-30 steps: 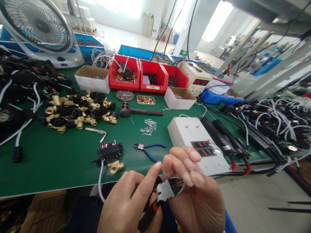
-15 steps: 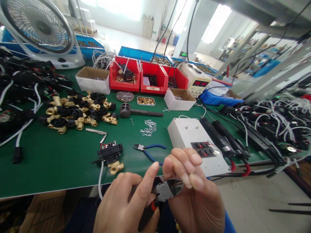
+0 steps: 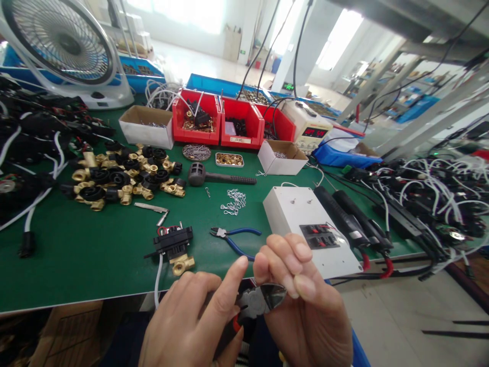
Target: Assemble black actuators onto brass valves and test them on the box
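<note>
Low in the frame, in front of the table's near edge, my left hand (image 3: 194, 321) grips the red-and-black handles of a pair of side cutters (image 3: 260, 299), its forefinger stretched up toward the jaws. My right hand (image 3: 305, 306) is closed with its fingers pinched together just above the cutters' shiny jaws; what it pinches is too small to make out. On the green mat (image 3: 95, 255) just beyond lie a black-and-brass valve assembly (image 3: 173, 247) with a white cable, and blue-handled pliers (image 3: 233, 237).
A heap of brass-and-black valves (image 3: 122, 176) lies at the left, a white box with red and black terminals (image 3: 309, 227) at the right. Red bins (image 3: 217, 120), cardboard boxes, a black mallet (image 3: 217, 176), wire clips (image 3: 233, 200), a fan (image 3: 64, 46) and cable bundles (image 3: 431, 199) stand behind.
Both hands and the cutters have sunk slightly lower and a little left in the frame. The grip looks the same.
</note>
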### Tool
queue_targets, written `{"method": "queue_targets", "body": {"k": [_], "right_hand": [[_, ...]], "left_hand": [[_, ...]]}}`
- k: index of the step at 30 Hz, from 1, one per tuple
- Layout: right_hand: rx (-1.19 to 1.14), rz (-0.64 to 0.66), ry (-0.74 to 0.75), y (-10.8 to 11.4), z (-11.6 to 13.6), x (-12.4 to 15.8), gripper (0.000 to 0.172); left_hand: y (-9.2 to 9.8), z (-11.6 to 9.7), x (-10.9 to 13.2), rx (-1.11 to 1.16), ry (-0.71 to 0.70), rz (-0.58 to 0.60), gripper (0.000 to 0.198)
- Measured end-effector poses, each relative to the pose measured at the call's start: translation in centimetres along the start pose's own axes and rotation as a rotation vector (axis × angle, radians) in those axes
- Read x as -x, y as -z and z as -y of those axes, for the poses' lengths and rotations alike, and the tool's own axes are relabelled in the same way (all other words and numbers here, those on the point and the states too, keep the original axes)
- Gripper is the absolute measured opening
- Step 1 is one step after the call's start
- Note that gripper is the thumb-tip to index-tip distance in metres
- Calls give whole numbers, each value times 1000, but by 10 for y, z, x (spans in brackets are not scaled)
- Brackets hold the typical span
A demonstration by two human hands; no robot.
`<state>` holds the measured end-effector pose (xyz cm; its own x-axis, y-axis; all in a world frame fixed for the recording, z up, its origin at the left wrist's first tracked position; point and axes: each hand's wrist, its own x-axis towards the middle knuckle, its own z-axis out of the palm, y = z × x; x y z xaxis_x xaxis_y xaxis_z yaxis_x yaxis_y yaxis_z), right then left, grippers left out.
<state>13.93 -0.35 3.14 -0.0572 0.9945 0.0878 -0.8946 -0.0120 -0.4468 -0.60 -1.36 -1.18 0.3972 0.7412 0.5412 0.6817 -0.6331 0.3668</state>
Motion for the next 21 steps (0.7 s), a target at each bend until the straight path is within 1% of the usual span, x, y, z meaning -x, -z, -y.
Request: {"method": "queue_targets", "body": {"k": [3,7,10,13,18,21], "right_hand": [[6,-4,0,1,0,0,17],[0,-14,0,2,-1,0,17],[-18,-20,-4,1,0,0,17],[-52,-50,-9,-1,0,0,19],[-108,-82,-29,-3,-1,-2,21],[-130,-83,-47,-4,-1,-3,23]], "left_hand": [[0,3,-2,-26,-72,-6,46],[1,3,-3,-14,-51,-2,45],[0,3,-1,34,-41,34,51],[-4,2,2,85,12,48,59],[-8,-6,4,106,68,2,70],[-8,-14,3,61,168,-21,72]]}}
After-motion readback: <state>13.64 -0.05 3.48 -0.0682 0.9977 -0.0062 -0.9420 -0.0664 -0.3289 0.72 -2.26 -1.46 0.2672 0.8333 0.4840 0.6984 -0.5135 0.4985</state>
